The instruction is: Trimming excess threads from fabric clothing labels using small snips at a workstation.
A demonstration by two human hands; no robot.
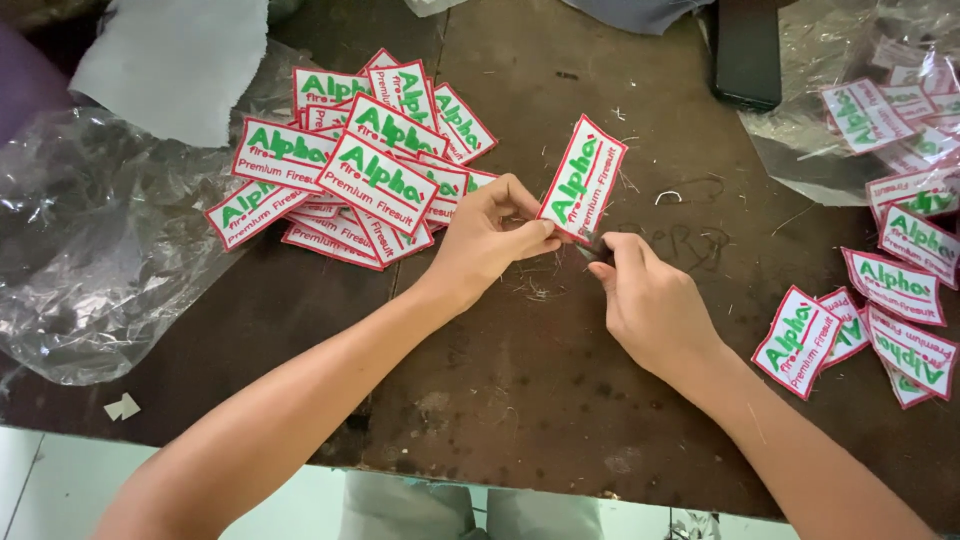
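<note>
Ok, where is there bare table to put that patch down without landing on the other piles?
Bare wood lies on the table between the forearms, and beyond the held patch, short of the dark block. It is crowded at the left pile, the right pile and the plastic sheet. The left hand pinches the patch; the right hand works its lower edge.

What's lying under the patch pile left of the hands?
The patch pile rests on the dark wooden table, its left edge over crumpled clear plastic. Lower patches are mostly covered; anything beneath them is hidden.
</note>
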